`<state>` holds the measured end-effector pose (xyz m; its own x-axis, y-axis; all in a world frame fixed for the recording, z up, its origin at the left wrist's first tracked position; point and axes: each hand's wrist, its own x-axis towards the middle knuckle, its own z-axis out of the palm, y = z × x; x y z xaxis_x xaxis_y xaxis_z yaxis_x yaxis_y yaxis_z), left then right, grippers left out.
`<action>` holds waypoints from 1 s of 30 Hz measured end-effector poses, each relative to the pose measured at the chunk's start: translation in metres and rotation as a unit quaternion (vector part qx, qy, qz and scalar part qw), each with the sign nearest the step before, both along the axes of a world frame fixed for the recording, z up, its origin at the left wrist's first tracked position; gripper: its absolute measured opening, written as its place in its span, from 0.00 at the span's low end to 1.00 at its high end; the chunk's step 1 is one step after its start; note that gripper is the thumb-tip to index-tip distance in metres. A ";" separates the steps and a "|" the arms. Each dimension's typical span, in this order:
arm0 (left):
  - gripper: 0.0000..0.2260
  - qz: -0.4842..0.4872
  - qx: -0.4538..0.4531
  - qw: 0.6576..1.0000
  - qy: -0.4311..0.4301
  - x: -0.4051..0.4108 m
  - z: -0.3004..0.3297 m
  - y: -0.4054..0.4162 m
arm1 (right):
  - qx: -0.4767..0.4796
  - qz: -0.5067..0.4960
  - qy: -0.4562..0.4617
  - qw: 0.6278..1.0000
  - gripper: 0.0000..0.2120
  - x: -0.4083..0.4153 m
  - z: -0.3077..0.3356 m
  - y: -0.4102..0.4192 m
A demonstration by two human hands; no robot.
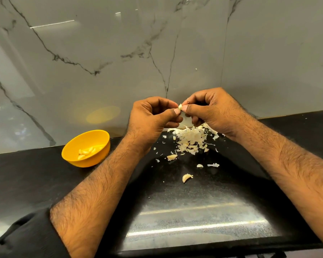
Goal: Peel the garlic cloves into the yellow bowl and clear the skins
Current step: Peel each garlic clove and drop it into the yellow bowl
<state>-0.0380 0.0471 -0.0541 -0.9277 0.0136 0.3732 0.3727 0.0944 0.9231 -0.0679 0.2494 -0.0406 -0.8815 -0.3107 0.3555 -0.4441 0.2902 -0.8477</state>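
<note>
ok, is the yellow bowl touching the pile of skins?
Apart. The head view shows the yellow bowl left of the left forearm and the pile of skins right of it, bare black counter between.

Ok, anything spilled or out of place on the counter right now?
Only expected mess: garlic skins are heaped and scattered on the black counter below both hands. Two unpeeled cloves lie loose nearer the person. The yellow bowl sits upright.

The fingers (186,108) hide most of the garlic clove (180,107), and the right hand (211,110) covers the far part of the skin pile (191,140).
</note>
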 end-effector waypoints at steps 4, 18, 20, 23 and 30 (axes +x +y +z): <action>0.08 0.006 -0.027 1.000 0.008 0.000 0.000 0.000 | 0.000 0.001 -0.008 1.000 0.05 0.000 0.000 0.001; 0.08 0.026 -0.097 0.994 0.038 -0.003 -0.002 -0.003 | -0.006 0.013 -0.019 1.000 0.06 -0.001 -0.001 0.000; 0.08 0.030 -0.109 0.993 0.045 -0.003 -0.002 -0.002 | -0.008 0.011 -0.020 1.000 0.06 0.000 -0.001 -0.001; 0.08 0.041 -0.131 0.989 0.054 -0.003 -0.002 -0.003 | -0.003 0.008 -0.019 1.000 0.07 0.000 -0.001 -0.001; 0.06 0.075 -0.179 0.977 0.084 -0.002 -0.002 -0.003 | 0.022 -0.001 -0.006 1.000 0.05 0.001 0.000 -0.001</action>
<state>-0.0403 0.0436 -0.0558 -0.8551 0.0402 0.5168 0.4736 0.4658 0.7475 -0.0673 0.2483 -0.0406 -0.8859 -0.3247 0.3313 -0.4339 0.3273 -0.8394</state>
